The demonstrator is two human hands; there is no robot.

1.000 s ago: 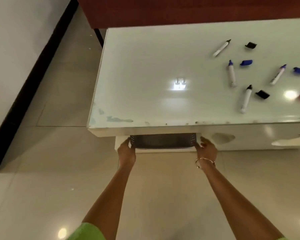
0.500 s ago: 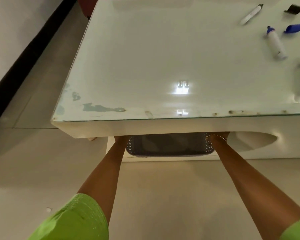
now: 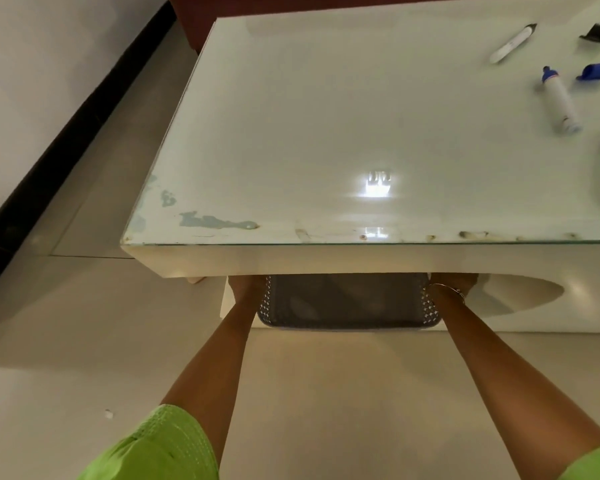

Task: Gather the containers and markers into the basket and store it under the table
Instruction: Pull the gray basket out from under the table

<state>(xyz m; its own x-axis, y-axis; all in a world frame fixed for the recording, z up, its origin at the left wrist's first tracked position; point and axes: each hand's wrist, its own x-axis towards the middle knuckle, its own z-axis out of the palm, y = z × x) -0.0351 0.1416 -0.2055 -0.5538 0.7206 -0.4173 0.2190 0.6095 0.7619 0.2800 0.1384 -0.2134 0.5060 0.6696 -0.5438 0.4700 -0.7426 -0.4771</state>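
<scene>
While each hand, left hand and right hand, grips an end of the basket under the tabletop, its rim could catch that edge above the knuckles, and markers beyond the right hand remain ungathered.

Worktop is topped with glossy pale glass; a ceiling light is reflected near its front edge, where chipped patches are seen at the left corner. Floor is laid with beige polished tiles. White wall at left is edged by a black skirting. Dark red-brown furniture is seen behind the worktop.
</scene>
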